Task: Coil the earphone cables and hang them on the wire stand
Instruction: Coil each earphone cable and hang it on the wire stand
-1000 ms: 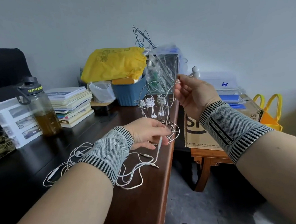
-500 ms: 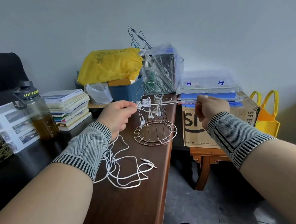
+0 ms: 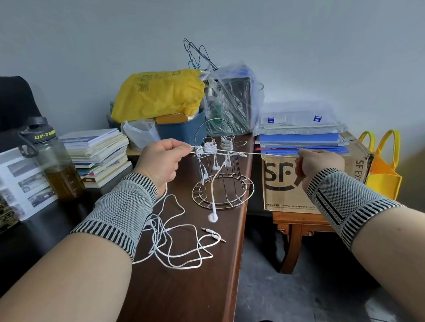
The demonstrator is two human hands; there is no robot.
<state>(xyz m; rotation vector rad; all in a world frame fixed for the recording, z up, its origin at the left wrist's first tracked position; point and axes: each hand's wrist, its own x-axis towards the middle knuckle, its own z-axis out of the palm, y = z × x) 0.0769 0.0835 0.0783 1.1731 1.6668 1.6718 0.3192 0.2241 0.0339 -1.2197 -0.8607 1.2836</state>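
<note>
A wire stand (image 3: 221,186) sits near the right edge of the dark wooden desk (image 3: 167,295), with coiled white earphones (image 3: 211,148) hung on its upper arms. My left hand (image 3: 162,160) pinches a white earphone cable (image 3: 252,154) that stretches taut in front of the stand to my right hand (image 3: 315,164), which grips its other end. One earbud (image 3: 213,216) dangles from this cable just above the desk. The cable's slack runs down from my left hand into a loose tangle of white cable (image 3: 180,247) with jack plugs (image 3: 213,234) on the desk.
A dark bottle (image 3: 56,165) and stacked books (image 3: 99,153) stand at the left. A yellow bag (image 3: 158,93), blue tub (image 3: 180,130) and plastic-wrapped box (image 3: 231,102) sit behind the stand. A cardboard box (image 3: 309,177) with folders rests on a low table at the right, beside an orange bag (image 3: 383,170).
My left hand rose from the desk by the stand's base, lifting the cable. My right hand moved down and right, pulling the cable taut. One earbud now hangs free.
</note>
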